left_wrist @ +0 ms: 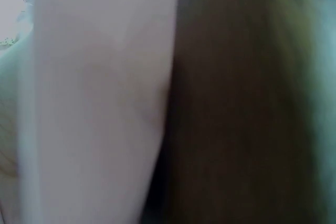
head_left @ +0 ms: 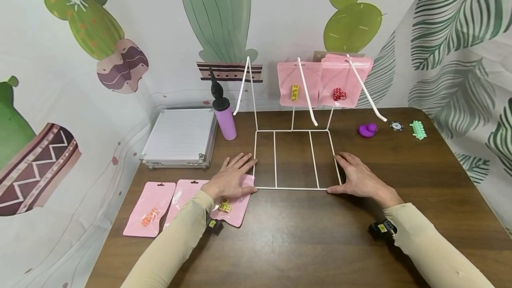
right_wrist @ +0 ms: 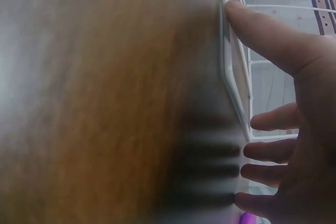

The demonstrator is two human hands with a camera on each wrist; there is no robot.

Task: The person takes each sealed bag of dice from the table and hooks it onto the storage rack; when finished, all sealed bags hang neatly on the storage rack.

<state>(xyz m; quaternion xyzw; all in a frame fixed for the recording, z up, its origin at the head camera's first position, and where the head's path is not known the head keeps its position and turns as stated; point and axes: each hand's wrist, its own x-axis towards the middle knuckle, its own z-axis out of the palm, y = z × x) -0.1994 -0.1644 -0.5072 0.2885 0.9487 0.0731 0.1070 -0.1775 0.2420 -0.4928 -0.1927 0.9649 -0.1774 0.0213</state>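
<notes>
A white wire display rack (head_left: 292, 188) stands on the table, its three long prongs angled up toward me. My left hand (head_left: 232, 177) lies at the left side of the base, fingers extended to the wire, partly covering a pink pouch (head_left: 240, 212) with yellow dice. At the right side, my right hand (head_left: 358, 179) rests with thumb at the front corner and fingers spread along the side wire. Pink pouches hang on the rack: one with yellow dice (head_left: 286, 79) in the middle, others with red dice in front (head_left: 332, 74) at right. Blurred pink plastic (left_wrist: 105, 103) fills much of the left wrist view.
Two more pink pouches (head_left: 149, 194) lie at left, one with orange dice. Behind them are silver cases (head_left: 180, 132) and a purple hand pump (head_left: 226, 123). A purple duck (head_left: 367, 130), a poker chip (head_left: 396, 126) and a green toy (head_left: 418, 130) sit at back right.
</notes>
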